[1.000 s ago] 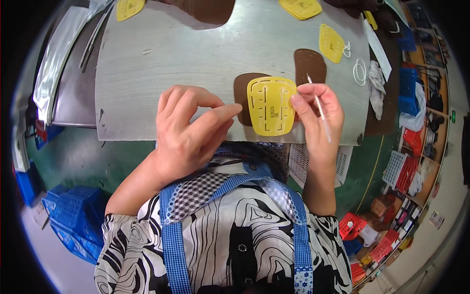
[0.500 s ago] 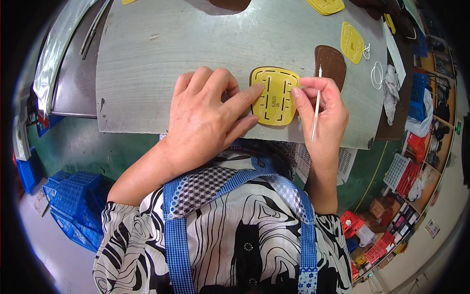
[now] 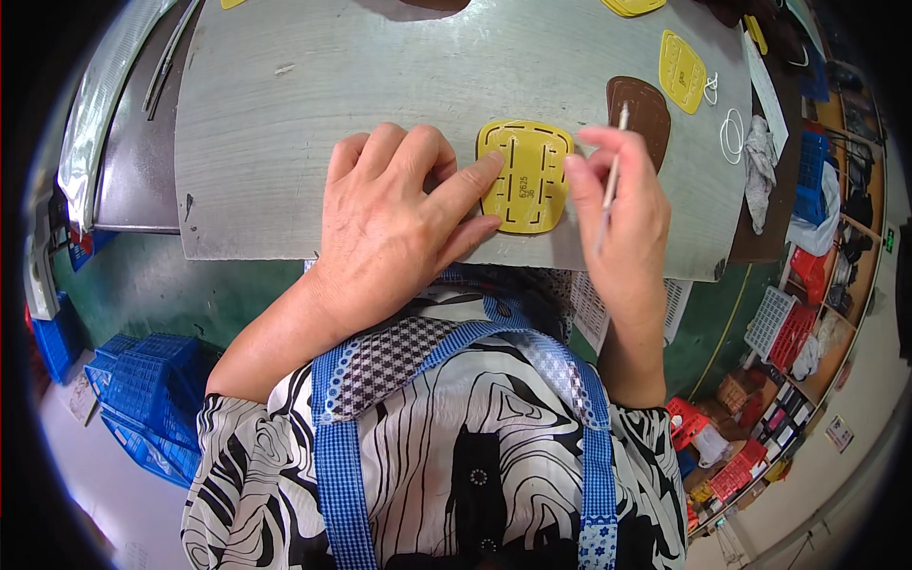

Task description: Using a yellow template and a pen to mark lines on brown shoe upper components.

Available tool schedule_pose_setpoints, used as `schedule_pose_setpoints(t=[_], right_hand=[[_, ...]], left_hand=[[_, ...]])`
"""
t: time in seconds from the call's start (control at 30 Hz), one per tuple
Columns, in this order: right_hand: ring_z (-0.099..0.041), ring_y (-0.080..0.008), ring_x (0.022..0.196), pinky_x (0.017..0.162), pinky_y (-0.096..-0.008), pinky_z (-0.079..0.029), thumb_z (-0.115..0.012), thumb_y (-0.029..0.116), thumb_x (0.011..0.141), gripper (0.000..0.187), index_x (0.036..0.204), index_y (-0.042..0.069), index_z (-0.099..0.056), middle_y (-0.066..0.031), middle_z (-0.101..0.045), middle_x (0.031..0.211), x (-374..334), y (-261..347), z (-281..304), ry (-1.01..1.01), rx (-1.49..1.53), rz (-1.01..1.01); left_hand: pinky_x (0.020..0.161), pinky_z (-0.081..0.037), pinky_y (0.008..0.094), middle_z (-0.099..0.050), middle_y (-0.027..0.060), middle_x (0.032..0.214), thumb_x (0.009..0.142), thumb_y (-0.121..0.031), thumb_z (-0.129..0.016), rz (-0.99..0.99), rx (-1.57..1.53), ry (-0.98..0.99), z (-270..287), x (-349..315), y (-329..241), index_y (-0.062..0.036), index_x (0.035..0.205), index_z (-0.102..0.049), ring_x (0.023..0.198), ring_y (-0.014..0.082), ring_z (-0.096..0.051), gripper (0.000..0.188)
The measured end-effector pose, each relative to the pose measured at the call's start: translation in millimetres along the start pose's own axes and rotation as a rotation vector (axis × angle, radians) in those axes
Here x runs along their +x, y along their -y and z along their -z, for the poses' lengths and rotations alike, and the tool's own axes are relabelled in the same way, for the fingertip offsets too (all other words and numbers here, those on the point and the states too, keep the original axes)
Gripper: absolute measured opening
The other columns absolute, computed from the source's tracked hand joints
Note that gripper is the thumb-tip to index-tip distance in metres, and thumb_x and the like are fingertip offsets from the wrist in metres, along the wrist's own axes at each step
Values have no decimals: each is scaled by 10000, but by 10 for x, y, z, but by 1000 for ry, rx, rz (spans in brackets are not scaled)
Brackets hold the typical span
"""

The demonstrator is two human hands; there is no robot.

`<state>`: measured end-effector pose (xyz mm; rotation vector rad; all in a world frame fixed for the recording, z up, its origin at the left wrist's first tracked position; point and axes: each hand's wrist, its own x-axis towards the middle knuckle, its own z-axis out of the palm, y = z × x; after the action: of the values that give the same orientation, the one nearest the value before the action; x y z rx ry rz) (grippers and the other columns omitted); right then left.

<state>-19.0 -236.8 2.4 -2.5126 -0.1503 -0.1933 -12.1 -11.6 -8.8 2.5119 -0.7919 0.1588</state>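
A yellow template (image 3: 526, 180) with rounded corners and cut slots lies on the grey tabletop, a thin dark edge showing along its upper left side. My left hand (image 3: 394, 204) holds it down, index fingertip on its left part and thumb at its lower left edge, the other fingers curled. Just right of the template, apart from it, my right hand (image 3: 624, 195) grips a thin white pen-like stick (image 3: 613, 176). The stick slants upward, its lower end blurred. Behind my right hand lies a brown rounded piece (image 3: 638, 104), partly covered by the hand.
Another yellow template (image 3: 681, 71) lies at the upper right, beside a white cord loop (image 3: 731, 141) and a crumpled grey cloth (image 3: 759, 176). More yellow templates (image 3: 634, 5) sit at the far edge. Blue crates (image 3: 147, 389) stand on the floor at left, loaded shelves (image 3: 788, 399) at right.
My right hand has come off the template's right edge, and its fingers and the stick are now blurred. The template stays under my left hand; the whole view has shifted slightly.
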Motion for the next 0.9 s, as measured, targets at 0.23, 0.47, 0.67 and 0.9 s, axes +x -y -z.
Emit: schedule_pose_setpoints(t=[0.23, 0.47, 0.67, 0.9], right_hand=[[-647, -139, 732, 661, -273, -503, -666, 189, 1028, 234, 1146, -12, -671, -85, -673, 847, 123, 74, 42, -52, 686, -103], [-690, -256, 712, 662, -350, -531, -594, 190, 1055, 240, 953, 14, -721, -111, -706, 814, 369, 96, -215, 77, 367, 196], [-694, -214, 680, 645, -328, -535, -609, 186, 1046, 226, 957, 12, -723, -105, -720, 808, 348, 36, -130, 20, 425, 83], [-710, -248, 718, 682, -344, -551, -601, 165, 1039, 194, 955, 22, -702, -83, -733, 840, 424, 94, -190, 16, 287, 131]], left_hand=[[855, -403, 395, -537, 1, 929, 797, -335, -818, 3, -8, -24, 4, 26, -6, -201, 1221, -731, 905, 217, -532, 453], [853, -413, 394, -536, -27, 858, 787, -343, -818, -35, 18, -56, -21, 41, 7, -213, 1176, -747, 869, 206, -537, 416], [862, -417, 396, -531, -24, 839, 784, -351, -819, -12, 16, -68, -41, 12, 5, -214, 1156, -749, 859, 202, -539, 402], [865, -415, 399, -513, -18, 842, 781, -348, -821, -30, 34, -56, -14, 38, 3, -209, 1163, -742, 855, 208, -532, 415]])
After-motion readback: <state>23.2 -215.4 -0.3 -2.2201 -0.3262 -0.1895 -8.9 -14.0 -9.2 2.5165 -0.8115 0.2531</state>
